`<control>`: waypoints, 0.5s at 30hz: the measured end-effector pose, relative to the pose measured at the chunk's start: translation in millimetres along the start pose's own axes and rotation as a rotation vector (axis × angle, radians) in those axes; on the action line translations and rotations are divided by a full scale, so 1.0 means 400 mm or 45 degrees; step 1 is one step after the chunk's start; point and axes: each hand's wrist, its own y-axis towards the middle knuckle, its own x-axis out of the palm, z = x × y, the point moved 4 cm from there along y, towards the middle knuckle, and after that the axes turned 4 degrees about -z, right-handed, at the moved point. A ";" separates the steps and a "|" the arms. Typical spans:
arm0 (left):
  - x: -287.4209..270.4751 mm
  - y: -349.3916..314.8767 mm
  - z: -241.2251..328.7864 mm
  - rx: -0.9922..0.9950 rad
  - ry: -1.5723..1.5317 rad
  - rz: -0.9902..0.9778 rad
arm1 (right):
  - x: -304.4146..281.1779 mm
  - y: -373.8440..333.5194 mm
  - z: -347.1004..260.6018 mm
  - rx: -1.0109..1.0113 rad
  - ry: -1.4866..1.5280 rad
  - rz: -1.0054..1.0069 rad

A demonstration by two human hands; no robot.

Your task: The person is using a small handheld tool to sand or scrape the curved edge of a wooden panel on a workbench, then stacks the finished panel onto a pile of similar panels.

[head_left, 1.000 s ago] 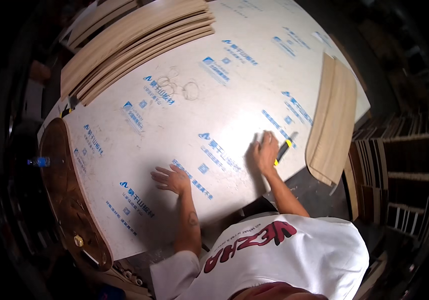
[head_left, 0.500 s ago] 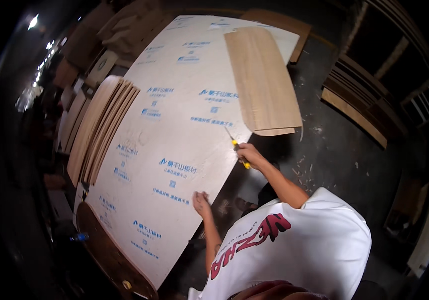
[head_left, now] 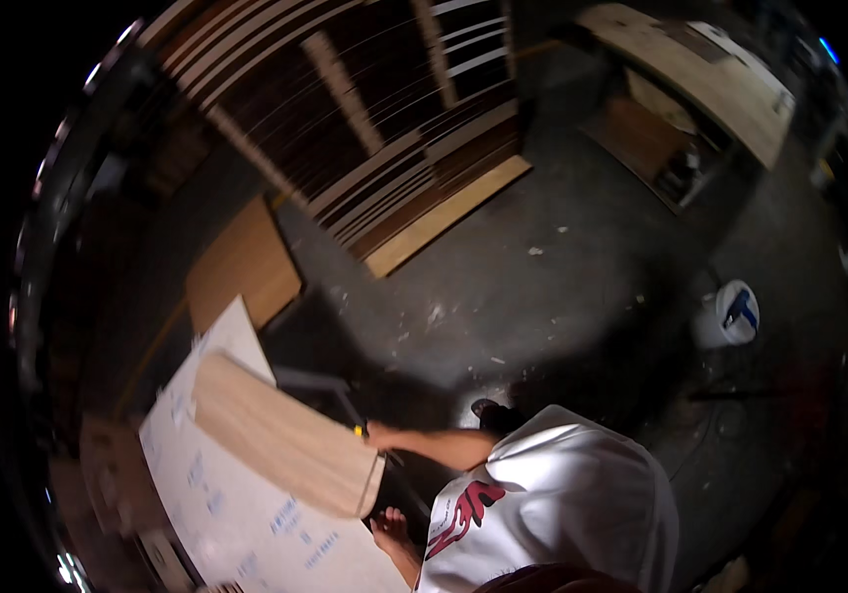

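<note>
Curved across the white printed sheet (head_left: 179,494) lies a wood-grain panel (head_left: 285,430), its near end by my hands. My right hand (head_left: 380,436) is closed around a tool at the panel's right near corner; only a bit of its yellow handle (head_left: 359,432) shows. In the earlier view it is a slim yellow-and-black handle with a thin shaft; its exact kind I cannot make out. My left hand (head_left: 396,530) holds nothing, its fingers loosely apart, close to the panel's near end and the sheet's edge.
A brown board (head_left: 243,262) stands beyond the sheet. Farther off is a stack of long panels (head_left: 424,183). A workbench (head_left: 710,74) stands at the far right. On the grey floor are a white bucket (head_left: 735,321) with a blue-handled item and scattered shavings.
My view and body have swung to the right. The panel now appears at lower left, and my right hand has carried the yellow-handled tool to its near corner. My left hand has come nearer the panel.
</note>
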 end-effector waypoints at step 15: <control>0.296 0.094 0.322 0.390 -0.095 0.093 | -0.031 -0.362 -0.545 -0.237 0.352 -0.359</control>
